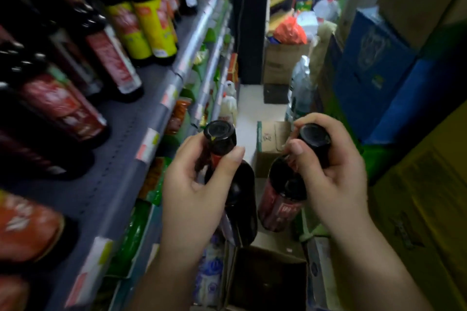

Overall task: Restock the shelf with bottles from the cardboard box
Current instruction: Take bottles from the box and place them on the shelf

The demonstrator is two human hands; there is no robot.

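I hold two dark bottles with black caps by their necks, above an open cardboard box [267, 255] on the floor. My left hand [194, 189] grips the neck of the left bottle [237, 199]. My right hand [333, 171] grips the neck of the right bottle [280, 199], which carries a red label. Both bottles hang upright, side by side and slightly apart. The grey shelf [118, 159] runs along the left, with a bare stretch of board beside rows of dark bottles with red labels [63, 106]. The box's inside is dark and I cannot tell what it holds.
Yellow-labelled bottles [151, 25] stand further along the shelf. Lower shelves hold green and orange packets [156, 182]. Stacked blue cartons [374, 76] and brown cartons [429, 209] crowd the right side. Another open box [270, 149] and bagged goods [290, 30] sit on the narrow aisle floor ahead.
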